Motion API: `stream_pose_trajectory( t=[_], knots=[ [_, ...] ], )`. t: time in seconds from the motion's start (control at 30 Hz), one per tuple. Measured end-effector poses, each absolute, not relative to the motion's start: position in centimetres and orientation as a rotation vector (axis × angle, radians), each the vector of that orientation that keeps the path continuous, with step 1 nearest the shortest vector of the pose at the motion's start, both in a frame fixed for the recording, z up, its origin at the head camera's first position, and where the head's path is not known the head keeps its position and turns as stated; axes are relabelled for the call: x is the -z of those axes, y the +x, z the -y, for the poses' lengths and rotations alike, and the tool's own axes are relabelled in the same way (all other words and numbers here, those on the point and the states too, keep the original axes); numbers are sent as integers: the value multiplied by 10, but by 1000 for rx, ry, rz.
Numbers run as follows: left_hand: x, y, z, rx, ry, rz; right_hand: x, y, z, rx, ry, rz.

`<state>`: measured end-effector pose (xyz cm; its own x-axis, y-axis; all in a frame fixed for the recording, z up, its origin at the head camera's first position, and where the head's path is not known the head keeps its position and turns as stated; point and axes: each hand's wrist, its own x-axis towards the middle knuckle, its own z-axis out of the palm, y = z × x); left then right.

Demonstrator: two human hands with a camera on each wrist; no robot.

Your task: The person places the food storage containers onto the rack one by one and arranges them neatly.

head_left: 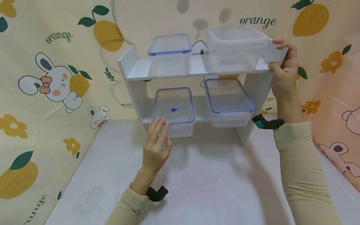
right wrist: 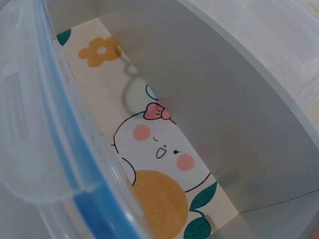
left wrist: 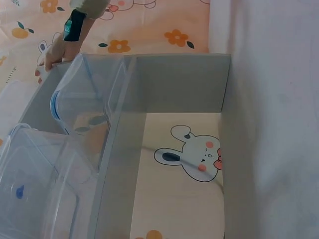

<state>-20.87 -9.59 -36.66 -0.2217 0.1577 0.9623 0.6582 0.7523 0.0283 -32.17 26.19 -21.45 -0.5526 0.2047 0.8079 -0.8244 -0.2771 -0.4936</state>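
A white two-tier shelf [head_left: 198,75] holds clear plastic containers. My right hand [head_left: 286,70] grips the shelf's upper right side panel, thumb in front and fingers over the top edge; it also shows in the left wrist view. My left hand [head_left: 156,148], fingers extended, is at the front of the lower left container [head_left: 175,104], whose blue-edged lid has a blue spot; whether the fingertips touch it is hard to tell. Beside it sits the lower right container [head_left: 229,97]. Above are a blue-edged container [head_left: 170,56] and a larger one with a whitish lid [head_left: 236,47].
The shelf stands on a white tabletop [head_left: 202,181] against a printed cloth backdrop [head_left: 56,118] with oranges and rabbits. Below the lower tier, the side panels reach down to the table. Black wrist cameras [head_left: 157,193] sit on both wrists.
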Motion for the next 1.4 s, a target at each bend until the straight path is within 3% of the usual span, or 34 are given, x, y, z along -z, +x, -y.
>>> stream_pose_trajectory(
  t=[1.4],
  knots=[
    [365, -234, 99, 444, -602, 1854, 213, -320, -261, -1986, 756, 1233]
  ],
)
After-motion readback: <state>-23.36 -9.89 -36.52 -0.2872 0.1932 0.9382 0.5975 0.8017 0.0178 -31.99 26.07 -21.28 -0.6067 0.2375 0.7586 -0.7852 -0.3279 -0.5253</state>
